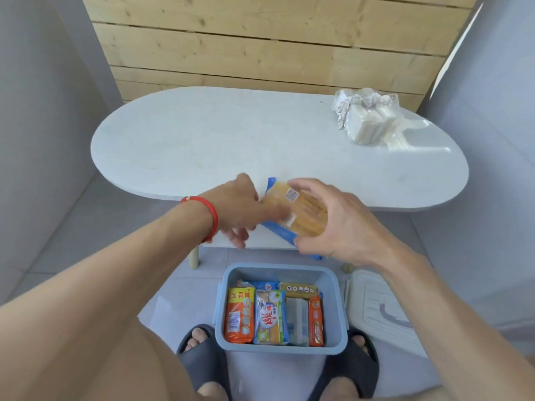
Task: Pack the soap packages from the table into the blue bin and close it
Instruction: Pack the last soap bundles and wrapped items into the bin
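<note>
A yellow soap package with blue ends [301, 211] is held in the air over the near edge of the white oval table [231, 140]. My right hand [338, 224] grips it from the right side. My left hand [240, 209], with a red cord at the wrist, touches its left side with the fingers spread; its grip is unclear. Below, on the floor between my feet, the blue bin [280, 270] stands open with several soap packages [269, 316] packed upright in it. Its pale lid [376, 311] lies on the floor to the right.
A clear-wrapped bundle of white soap bars [367, 120] lies at the table's far right. A wooden plank wall [260, 44] stands behind the table. A table leg [194, 257] is left of the bin. My dark slippers [199, 351] flank the bin.
</note>
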`<state>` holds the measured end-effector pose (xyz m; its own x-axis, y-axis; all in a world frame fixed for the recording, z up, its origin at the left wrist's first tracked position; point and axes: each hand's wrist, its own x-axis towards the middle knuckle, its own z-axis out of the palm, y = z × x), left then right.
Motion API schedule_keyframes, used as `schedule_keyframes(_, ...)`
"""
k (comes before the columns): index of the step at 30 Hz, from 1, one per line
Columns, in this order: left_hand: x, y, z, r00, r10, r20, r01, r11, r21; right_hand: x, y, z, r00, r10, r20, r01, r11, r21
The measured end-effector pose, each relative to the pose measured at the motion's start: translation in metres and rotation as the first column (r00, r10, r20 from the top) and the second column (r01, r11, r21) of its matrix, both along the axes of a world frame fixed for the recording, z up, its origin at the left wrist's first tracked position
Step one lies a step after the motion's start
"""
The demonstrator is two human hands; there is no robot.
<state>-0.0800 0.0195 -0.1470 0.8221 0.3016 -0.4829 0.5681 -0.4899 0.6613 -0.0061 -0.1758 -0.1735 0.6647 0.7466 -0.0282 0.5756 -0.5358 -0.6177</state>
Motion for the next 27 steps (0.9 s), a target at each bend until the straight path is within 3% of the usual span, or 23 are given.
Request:
schedule_keyframes(3,-0.017,-0.016,-0.024,0.993,-0.117,-0.016,0.111,0.971,-0.211,-0.018,-0.025,-0.02,0.984,0.1,-0.15,-0.095,0.995,0.041)
schedule_keyframes(6,-0.03,-0.024,-0.057,0.999,-0.022,-0.047,-0.001,0.897,-0.443,-0.021,-0.034,-0.052,0.916,0.112,-0.384,-0.098,0.994,0.056)
schedule_keyframes(8,-0.039,-0.024,-0.081,0.999,0.028,-0.035,-0.041,0.888,-0.457,-0.02,-0.032,-0.077,0.891,0.053,-0.451,-0.084,0.995,-0.047)
schedule_keyframes(11,-0.045,-0.015,-0.114,0.998,0.062,-0.01,-0.06,0.9,-0.432,-0.021,-0.018,-0.113,0.926,0.016,-0.376,-0.074,0.987,-0.14)
schedule_keyframes(13,-0.045,-0.001,-0.133,1.0,0.016,-0.001,-0.016,0.961,-0.276,-0.024,-0.003,-0.13,0.961,-0.023,-0.276,-0.029,0.983,-0.182)
schedule_keyframes(14,-0.045,0.008,-0.142,1.0,-0.028,0.002,0.028,0.995,-0.092,-0.026,0.005,-0.14,0.985,-0.031,-0.171,-0.008,0.975,-0.222)
schedule_keyframes(16,-0.046,0.026,-0.159,0.997,-0.074,-0.024,0.078,0.97,0.231,-0.029,0.022,-0.162,0.994,-0.004,0.106,0.033,0.959,-0.281)
schedule_keyframes(18,-0.051,0.036,-0.174,0.995,-0.065,-0.08,0.088,0.94,0.33,-0.036,0.034,-0.183,0.961,0.033,0.275,0.056,0.949,-0.31)
schedule_keyframes(20,-0.056,0.037,-0.187,0.986,-0.113,-0.121,0.151,0.916,0.371,-0.048,0.042,-0.203,0.944,0.059,0.325,0.067,0.929,-0.363)
schedule_keyframes(24,-0.06,0.027,-0.212,0.939,-0.328,-0.106,0.343,0.853,0.394,-0.064,0.05,-0.234,0.966,0.014,0.257,0.088,0.921,-0.379)
schedule_keyframes(27,-0.066,0.02,-0.229,0.878,-0.457,-0.138,0.463,0.743,0.483,-0.063,0.048,-0.24,0.978,-0.015,0.21,0.086,0.938,-0.336)
